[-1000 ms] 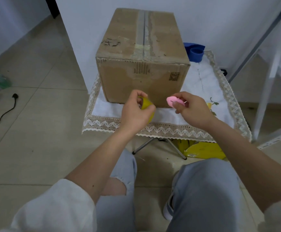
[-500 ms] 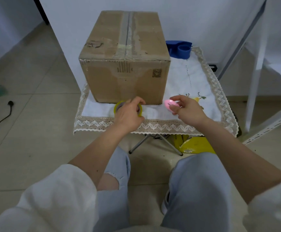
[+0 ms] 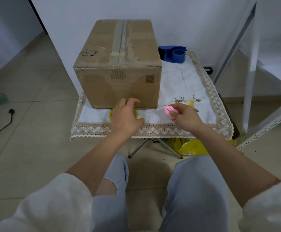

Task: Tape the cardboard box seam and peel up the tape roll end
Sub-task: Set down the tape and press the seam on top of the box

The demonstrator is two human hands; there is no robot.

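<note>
A brown cardboard box (image 3: 119, 77) stands on a small table covered by a white lace-edged cloth (image 3: 183, 84); clear tape runs along its top seam. A yellow tape roll (image 3: 111, 113) lies flat on the cloth just in front of the box. My left hand (image 3: 125, 117) rests over the roll with its fingers curled on the rim and hides most of it. My right hand (image 3: 185, 117) hovers over the cloth to the right and pinches a small pink cutter (image 3: 169, 111) with a short blade tip showing.
A blue tape dispenser (image 3: 174, 53) sits behind the box on the right. White metal shelf legs (image 3: 248, 91) stand at the right. A yellow bag (image 3: 192, 147) lies under the table. A black power cord (image 3: 4, 126) runs across the tiled floor on the left.
My left hand has lowered the yellow roll from an upright hold onto the cloth and now covers it. My right hand with the pink cutter has stayed beside it.
</note>
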